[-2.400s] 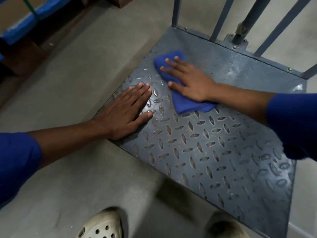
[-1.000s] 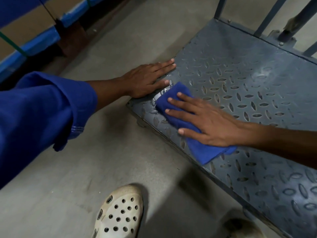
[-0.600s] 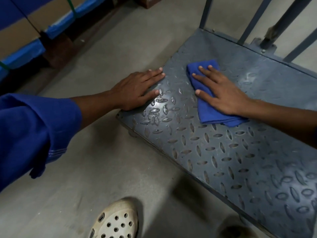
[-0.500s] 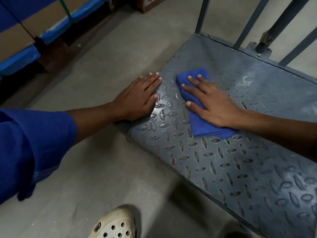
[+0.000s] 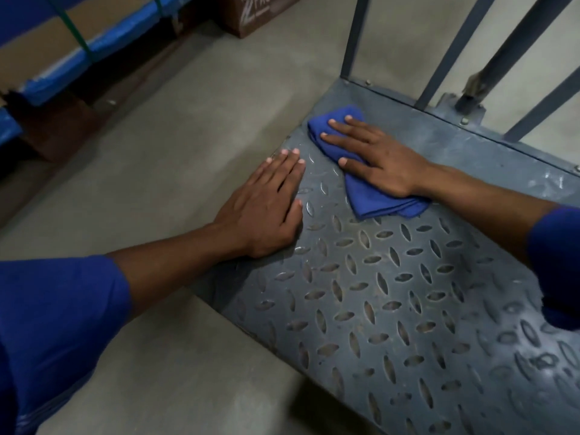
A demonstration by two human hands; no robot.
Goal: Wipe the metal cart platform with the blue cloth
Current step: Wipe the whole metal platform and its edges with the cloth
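**Head view: two flat hands, one cloth on the tread plate**

Head camera looks down on one metal cart platform, its grey surface embossed with diamond tread. One folded blue cloth lies near the platform's far left corner. The right hand rests on top of it, palm down, fingers spread and extended, pressing rather than clutching. The left hand lies flat and open on the platform's left edge, just beside the cloth, not touching it. Two blue sleeves show. Four grey railing bars rise behind the platform. One brown carton sits on the concrete floor.
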